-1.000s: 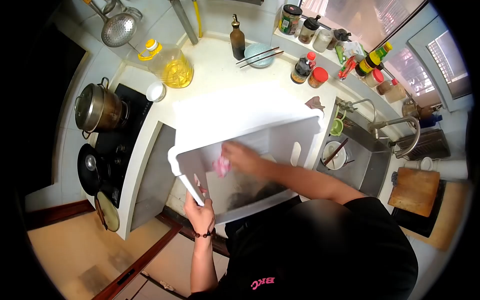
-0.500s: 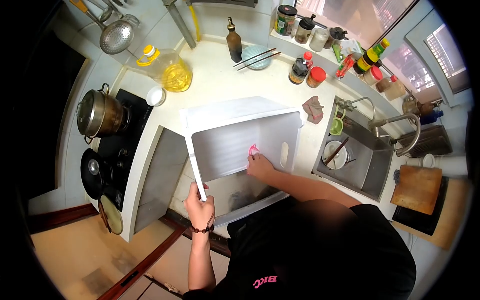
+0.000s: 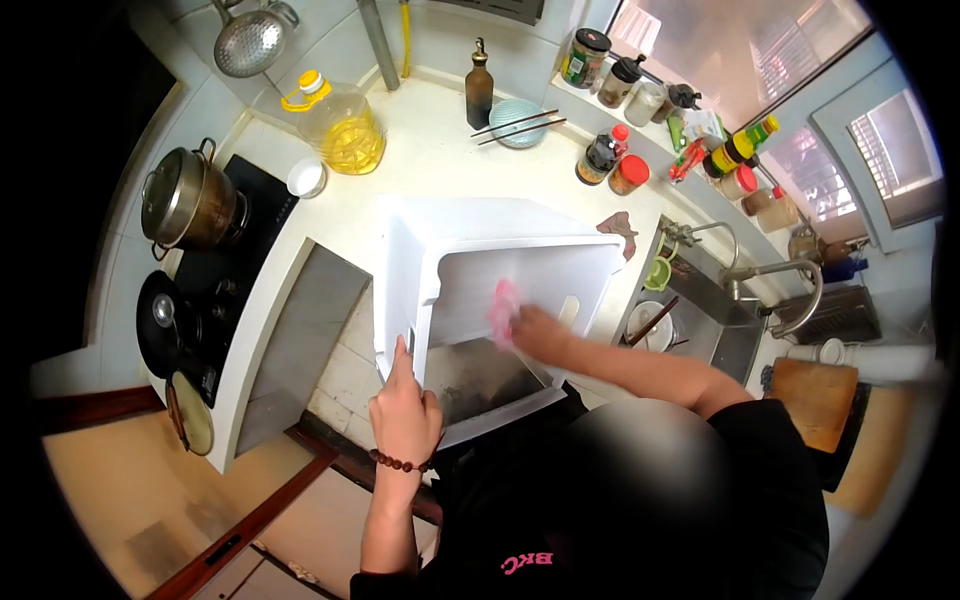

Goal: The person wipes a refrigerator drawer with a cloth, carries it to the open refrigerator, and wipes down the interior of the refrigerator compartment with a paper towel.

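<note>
A white plastic bin [image 3: 505, 222] lies tipped on its side at the counter's front edge, its open mouth facing my body. My left hand [image 3: 405, 410] grips the rim at the bin's lower left, index finger stretched along the outer wall. Inside the mouth, my right hand [image 3: 545, 336] is closed on a pink cloth [image 3: 503, 310], which is smeared by motion. The cloth is close to the bin's inner wall; whether it touches cannot be made out. An oval handle slot [image 3: 569, 310] shows in the right wall.
Behind the bin stand an oil jug [image 3: 345, 130], a brown bottle [image 3: 479, 85] and a bowl [image 3: 518, 122] with chopsticks across it. A pot [image 3: 188, 200] is on the stove at left. The sink [image 3: 700, 320] holds dishes at right; a brown rag [image 3: 618, 232] lies beside it.
The bin has turned, so more of its left outer wall shows. My left hand has shifted its hold on the rim. My right hand has moved slightly right with the pink cloth.
</note>
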The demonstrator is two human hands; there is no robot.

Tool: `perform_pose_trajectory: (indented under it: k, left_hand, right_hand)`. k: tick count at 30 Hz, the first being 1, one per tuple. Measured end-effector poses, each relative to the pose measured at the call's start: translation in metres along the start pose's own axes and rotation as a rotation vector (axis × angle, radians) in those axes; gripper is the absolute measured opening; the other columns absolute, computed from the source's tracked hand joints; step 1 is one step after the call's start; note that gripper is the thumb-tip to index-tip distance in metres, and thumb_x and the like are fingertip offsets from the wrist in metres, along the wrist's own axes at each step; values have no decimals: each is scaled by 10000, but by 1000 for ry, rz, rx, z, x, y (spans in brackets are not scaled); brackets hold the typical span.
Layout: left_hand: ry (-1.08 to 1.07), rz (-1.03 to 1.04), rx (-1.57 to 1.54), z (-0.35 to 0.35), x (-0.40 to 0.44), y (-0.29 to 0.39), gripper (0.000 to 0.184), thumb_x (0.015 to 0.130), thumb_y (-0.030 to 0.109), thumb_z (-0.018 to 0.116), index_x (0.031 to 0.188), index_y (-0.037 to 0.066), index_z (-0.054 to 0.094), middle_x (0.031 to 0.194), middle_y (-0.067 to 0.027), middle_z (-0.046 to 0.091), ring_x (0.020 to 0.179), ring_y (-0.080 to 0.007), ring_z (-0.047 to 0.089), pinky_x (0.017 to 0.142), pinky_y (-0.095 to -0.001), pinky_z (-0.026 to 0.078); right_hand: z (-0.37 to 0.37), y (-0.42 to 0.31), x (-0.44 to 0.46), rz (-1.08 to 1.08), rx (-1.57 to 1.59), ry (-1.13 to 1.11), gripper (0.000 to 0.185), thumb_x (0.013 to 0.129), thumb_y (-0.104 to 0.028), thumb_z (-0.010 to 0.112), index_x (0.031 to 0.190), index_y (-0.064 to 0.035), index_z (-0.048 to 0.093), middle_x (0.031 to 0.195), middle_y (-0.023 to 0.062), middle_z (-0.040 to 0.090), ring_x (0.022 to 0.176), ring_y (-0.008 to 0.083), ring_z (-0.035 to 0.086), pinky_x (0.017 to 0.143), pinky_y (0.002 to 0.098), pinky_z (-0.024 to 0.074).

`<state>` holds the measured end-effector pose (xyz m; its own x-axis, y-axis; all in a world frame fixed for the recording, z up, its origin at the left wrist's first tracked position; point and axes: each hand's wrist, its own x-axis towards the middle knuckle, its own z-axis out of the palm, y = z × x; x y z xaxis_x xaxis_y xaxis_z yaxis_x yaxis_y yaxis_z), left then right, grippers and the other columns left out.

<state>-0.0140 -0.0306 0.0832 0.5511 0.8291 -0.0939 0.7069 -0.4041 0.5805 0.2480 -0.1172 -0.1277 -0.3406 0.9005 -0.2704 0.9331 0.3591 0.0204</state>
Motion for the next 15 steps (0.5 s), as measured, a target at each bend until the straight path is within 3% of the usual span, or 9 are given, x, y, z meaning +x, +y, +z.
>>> perform_pose_trajectory:
  k: [1,5,7,9,10,11,12,13,15]
  left_hand:
    - [6,-7,-11,2,-1,-1,720,730,-66,579,1429,-122,414,857,-287,670,669,-419,669,637,-474,544]
    - [47,-21,-75,10,-3,-8,635,724,-60,583,1351,-66,484,725,-244,614,616,-412,636,608,-469,519]
    - [65,-52,-134,18,-3,-11,553,722,-54,583,1273,-11,559,644,-211,567,579,-397,612,580,-454,495]
    - [71,-51,-84,19,0,-22,364,722,-34,597,1084,-3,572,575,-186,534,541,-402,592,563,-459,485]
    - [77,-48,-82,16,2,-22,364,722,-34,597,1084,-3,572,575,-186,534,541,-402,592,563,-459,485]
    - [7,-54,-70,13,4,-23,538,721,-18,602,1251,-54,514,634,-214,582,584,-415,618,598,-470,511]
    - [-59,-61,-59,11,7,-23,721,720,-3,606,1418,-105,456,693,-242,630,627,-427,645,633,-482,536]
    - [-53,-67,-56,12,9,-23,721,720,-3,606,1418,-105,456,693,-242,630,627,-427,645,633,-482,536]
    - [-61,-36,-69,15,14,-25,734,713,-1,609,1423,-108,456,691,-234,628,629,-424,647,632,-474,537]
  right_hand:
    - [10,-19,-14,-80,-5,95,217,862,-229,634,961,-72,747,1019,97,711,1021,273,636,917,421,476]
    - [-35,28,4,45,47,-91,233,878,-252,630,943,-63,751,983,111,711,1007,297,660,900,455,493]
    - [-77,75,22,293,-202,157,204,869,-219,642,935,-54,741,978,135,704,969,296,678,811,449,532]
    - [-98,98,27,329,-108,314,185,861,-183,643,928,-35,731,988,163,695,939,303,681,764,445,543]
    - [-104,104,31,354,-16,479,166,852,-147,645,920,-17,722,998,190,687,910,310,685,717,441,554]
    - [-92,98,36,352,-19,485,166,852,-147,645,920,-17,722,998,190,687,910,310,685,717,441,554]
    - [-65,83,46,394,-30,405,167,841,-109,641,944,6,704,1010,222,668,877,339,684,706,452,555]
    - [-41,67,56,432,-36,321,177,830,-70,636,968,28,686,1023,254,649,844,368,682,695,464,557]
    - [-15,38,79,528,573,225,241,809,-33,621,1032,57,645,1040,293,614,903,430,646,774,491,547]
